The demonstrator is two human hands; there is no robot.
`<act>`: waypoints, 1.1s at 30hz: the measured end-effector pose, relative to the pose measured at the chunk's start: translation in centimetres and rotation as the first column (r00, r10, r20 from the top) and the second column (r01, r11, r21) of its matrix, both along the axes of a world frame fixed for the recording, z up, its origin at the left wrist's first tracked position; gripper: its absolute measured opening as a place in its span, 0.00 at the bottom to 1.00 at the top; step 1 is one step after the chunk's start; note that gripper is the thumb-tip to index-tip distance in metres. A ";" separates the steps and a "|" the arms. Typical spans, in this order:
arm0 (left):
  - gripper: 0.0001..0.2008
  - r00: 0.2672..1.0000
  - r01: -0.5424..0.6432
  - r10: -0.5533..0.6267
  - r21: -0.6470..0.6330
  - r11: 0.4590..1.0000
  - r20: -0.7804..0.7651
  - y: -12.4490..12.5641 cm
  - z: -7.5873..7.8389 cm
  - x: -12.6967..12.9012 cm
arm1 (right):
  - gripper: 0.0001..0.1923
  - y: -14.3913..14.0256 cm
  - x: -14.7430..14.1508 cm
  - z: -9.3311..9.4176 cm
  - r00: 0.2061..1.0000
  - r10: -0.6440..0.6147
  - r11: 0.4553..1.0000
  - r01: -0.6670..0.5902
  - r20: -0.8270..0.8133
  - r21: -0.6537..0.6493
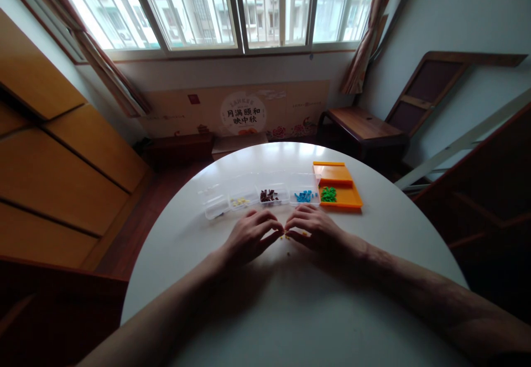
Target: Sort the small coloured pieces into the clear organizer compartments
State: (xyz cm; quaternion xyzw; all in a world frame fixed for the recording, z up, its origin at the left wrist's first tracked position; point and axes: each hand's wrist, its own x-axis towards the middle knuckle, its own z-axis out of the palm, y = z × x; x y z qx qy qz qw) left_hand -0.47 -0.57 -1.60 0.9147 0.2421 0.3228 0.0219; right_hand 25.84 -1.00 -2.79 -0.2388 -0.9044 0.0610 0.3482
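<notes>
At the middle of the round white table, my left hand [254, 235] and my right hand [316, 229] meet at the fingertips. Both are closed in a pinch, and whatever sits between the fingers is too small to make out. Small yellow pieces [287, 237] lie on the tabletop just under the fingertips, and one tiny dark piece [289, 253] rests nearer to me. Beyond my hands stands a row of clear plastic compartments [244, 208]. They hold pale yellow pieces [240, 202], dark brown pieces [269, 195] and blue pieces [304, 196].
Right of the clear compartments, an orange tray [352, 197] holds a heap of green pieces [328, 194]. The white table [166, 267] has a curved edge. Behind it are a wooden chair [365, 124], a printed cardboard panel [290, 107] and a window; wooden cabinets [70, 184] stand left.
</notes>
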 end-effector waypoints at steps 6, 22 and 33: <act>0.07 0.998 -0.062 0.062 -0.024 0.998 -0.005 -0.2 0.1 0.2 | 0.05 -0.1 -0.1 0.3 1.000 0.002 1.000 -0.002 -0.024 -0.014; 0.04 0.998 -0.033 0.036 -0.058 0.998 0.052 0.1 -0.1 0.0 | 0.03 -0.1 0.2 -0.2 1.000 -0.013 0.999 0.012 -0.023 -0.044; 0.06 0.941 -0.331 0.328 0.025 0.943 0.084 2.2 1.7 -4.3 | 0.05 -0.2 0.3 0.1 1.000 0.007 0.997 -0.008 -0.008 -0.074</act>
